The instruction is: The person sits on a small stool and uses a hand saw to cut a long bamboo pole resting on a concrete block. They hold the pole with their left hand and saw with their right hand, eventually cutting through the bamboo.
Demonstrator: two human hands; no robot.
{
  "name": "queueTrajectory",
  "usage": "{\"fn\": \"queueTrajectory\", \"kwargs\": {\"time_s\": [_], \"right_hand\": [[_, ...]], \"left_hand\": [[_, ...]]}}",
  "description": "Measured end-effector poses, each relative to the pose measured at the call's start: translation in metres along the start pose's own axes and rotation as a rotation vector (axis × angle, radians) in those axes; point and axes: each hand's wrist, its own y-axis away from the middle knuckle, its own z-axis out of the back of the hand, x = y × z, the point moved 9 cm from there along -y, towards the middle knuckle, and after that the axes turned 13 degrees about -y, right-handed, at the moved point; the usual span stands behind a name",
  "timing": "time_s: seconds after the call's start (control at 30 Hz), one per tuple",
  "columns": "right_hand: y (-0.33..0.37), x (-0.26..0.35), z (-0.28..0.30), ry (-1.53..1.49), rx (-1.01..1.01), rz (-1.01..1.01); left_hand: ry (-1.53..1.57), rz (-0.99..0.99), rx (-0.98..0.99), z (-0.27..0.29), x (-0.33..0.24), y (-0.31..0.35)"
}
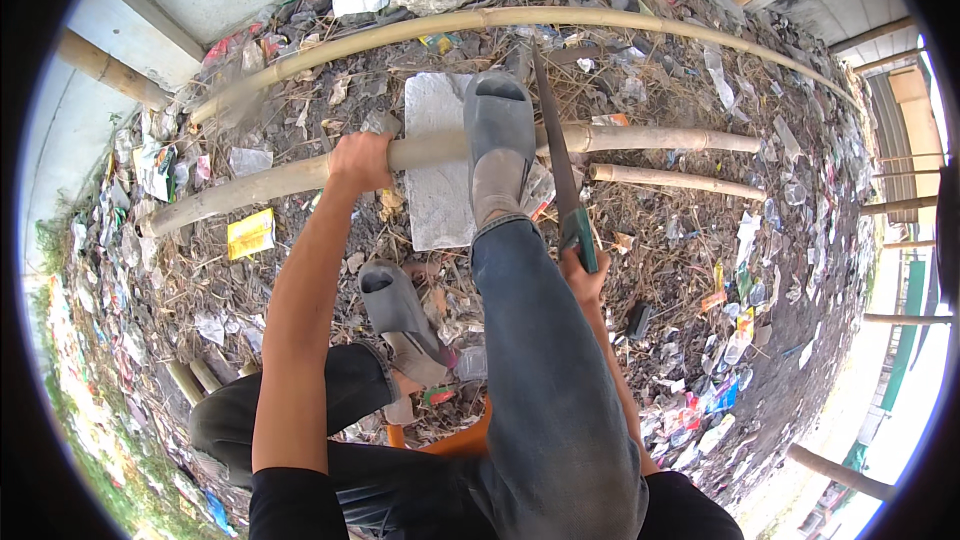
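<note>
Notably, the governing relation is the crossing of saw [562, 155] and bamboo pole [430, 150]: the pole's long axis runs left to right, its right end slightly farther off, while the saw points from near to far, roughly square to it. The crossing lies just right of the grey sandal [498, 115] on the person's right foot, which is set on top of the pole. Whether the teeth touch the bamboo cannot be told.

The pole passes over a pale slab [437, 210]. Left of that slab, the left hand [361, 161] is closed around the pole, and it is the nearer hand to it. The right hand [584, 277] is wrapped around the saw's green handle [580, 240], on the near side; from it, the crossing lies far and slightly left.

Separately, a shorter bamboo piece [680, 181] lies just on the near side of the pole's right part, nearly parallel, with its left end beside the blade.
</note>
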Motion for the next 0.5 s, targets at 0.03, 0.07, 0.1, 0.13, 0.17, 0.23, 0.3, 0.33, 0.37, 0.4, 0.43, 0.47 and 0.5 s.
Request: {"fn": "queueTrajectory", "kwargs": {"time_s": [0.03,0.07,0.1,0.13,0.17,0.23,0.3,0.33,0.37,0.4,0.43,0.47,0.5], "right_hand": [[0.04,-0.011,0.041,-0.007,-0.072,0.153],[0.083,-0.027,0.081,-0.009,-0.144,0.3],[0.106,-0.041,0.102,0.014,-0.164,0.334],[0.125,-0.038,0.097,0.015,-0.17,0.361],[0.119,-0.029,0.097,0.091,-0.024,0.303],[0.074,0.017,0.034,0.164,0.061,0.121],[-0.017,0.028,-0.004,-0.032,-0.144,-0.023],[-0.062,0.041,-0.009,-0.01,-0.123,0.077],[-0.074,0.046,-0.013,0.038,-0.087,0.126],[-0.083,0.046,-0.012,0.086,-0.05,0.154],[-0.08,0.033,-0.008,0.138,-0.009,0.151],[-0.069,0.015,0.003,0.041,-0.021,0.102],[-0.066,0.006,-0.002,-0.079,-0.023,0.091]], "left_hand": [[-0.004,-0.014,-0.045,0.017,-0.001,-0.012],[-0.004,-0.026,-0.071,0.023,-0.009,-0.018],[-0.007,-0.045,-0.058,0.016,-0.023,-0.014],[-0.022,-0.028,-0.041,0.016,-0.018,-0.011],[-0.039,-0.014,-0.025,0.017,-0.015,-0.011],[-0.047,-0.008,-0.01,0.004,-0.002,-0.001],[-0.037,0.0,0.016,0.005,-0.008,-0.012],[-0.027,-0.002,0.029,0.009,-0.013,-0.015],[-0.016,0.001,0.01,0.02,-0.008,-0.017],[-0.012,0.006,0.012,0.026,-0.007,-0.017],[-0.009,0.012,0.043,0.018,-0.012,-0.007],[-0.002,0.011,0.062,0.009,-0.02,0.003],[-0.007,0.024,0.039,0.014,-0.017,0.001]]}}
